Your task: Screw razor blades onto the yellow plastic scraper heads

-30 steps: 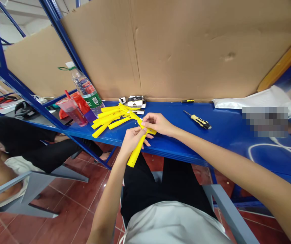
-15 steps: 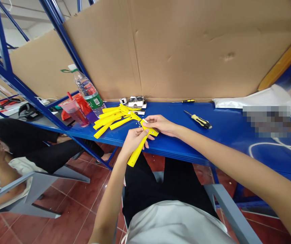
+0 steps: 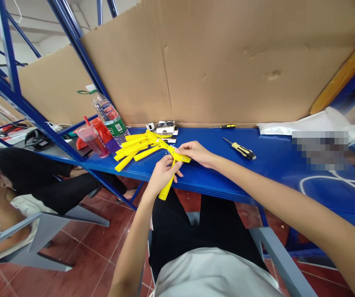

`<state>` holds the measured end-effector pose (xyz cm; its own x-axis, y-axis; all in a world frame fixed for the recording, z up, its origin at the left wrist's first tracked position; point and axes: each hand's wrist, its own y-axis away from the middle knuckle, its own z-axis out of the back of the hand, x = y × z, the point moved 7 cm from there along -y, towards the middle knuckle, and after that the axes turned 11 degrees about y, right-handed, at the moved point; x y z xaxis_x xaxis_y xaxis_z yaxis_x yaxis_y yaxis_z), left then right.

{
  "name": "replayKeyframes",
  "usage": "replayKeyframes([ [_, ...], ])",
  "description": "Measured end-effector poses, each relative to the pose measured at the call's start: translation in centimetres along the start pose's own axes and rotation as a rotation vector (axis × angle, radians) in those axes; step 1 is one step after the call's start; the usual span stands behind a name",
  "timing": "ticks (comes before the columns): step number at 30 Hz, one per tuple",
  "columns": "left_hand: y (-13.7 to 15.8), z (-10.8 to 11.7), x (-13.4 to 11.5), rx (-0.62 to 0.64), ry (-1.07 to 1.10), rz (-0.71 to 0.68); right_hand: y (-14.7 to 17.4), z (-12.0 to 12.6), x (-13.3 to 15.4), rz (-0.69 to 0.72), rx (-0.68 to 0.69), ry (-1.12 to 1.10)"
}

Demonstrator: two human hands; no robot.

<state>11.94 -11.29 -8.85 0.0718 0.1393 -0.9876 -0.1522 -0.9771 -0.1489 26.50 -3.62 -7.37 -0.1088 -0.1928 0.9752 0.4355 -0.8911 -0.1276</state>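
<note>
A yellow T-shaped plastic tool (image 3: 166, 190), which looks like a scraper, is held over the table's front edge. Its handle points down toward my lap. My left hand (image 3: 162, 174) is closed around the upper handle, just below the crosspiece. On the crosspiece, my right hand (image 3: 195, 152) pinches the top edge, where a small whitish piece shows at the fingertips; what that piece is I cannot tell. Small dark-centred holes or screws dot the crosspiece. To the left, several similar yellow tools (image 3: 131, 149) lie in a fanned pile.
A screwdriver with a cream and black handle (image 3: 242, 151) lies right of my hands, with a smaller yellow-black screwdriver (image 3: 228, 126) behind. Small boxes (image 3: 165, 128), a water bottle (image 3: 114, 121) and a red drink cup (image 3: 93, 141) stand left. A seated person (image 3: 7, 206) is at far left.
The tool's crosspiece has turned slightly, showing more of its dotted face. My right fingers have shifted a little along its edge. Both hands keep hold, and the view has tilted slightly.
</note>
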Motion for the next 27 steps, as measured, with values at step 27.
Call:
replayKeyframes([
  [27,2.1,0.5,-5.1,-0.077,-0.621,-0.537,-0.5,3.3,-0.5,-0.097,-0.185,-0.276],
])
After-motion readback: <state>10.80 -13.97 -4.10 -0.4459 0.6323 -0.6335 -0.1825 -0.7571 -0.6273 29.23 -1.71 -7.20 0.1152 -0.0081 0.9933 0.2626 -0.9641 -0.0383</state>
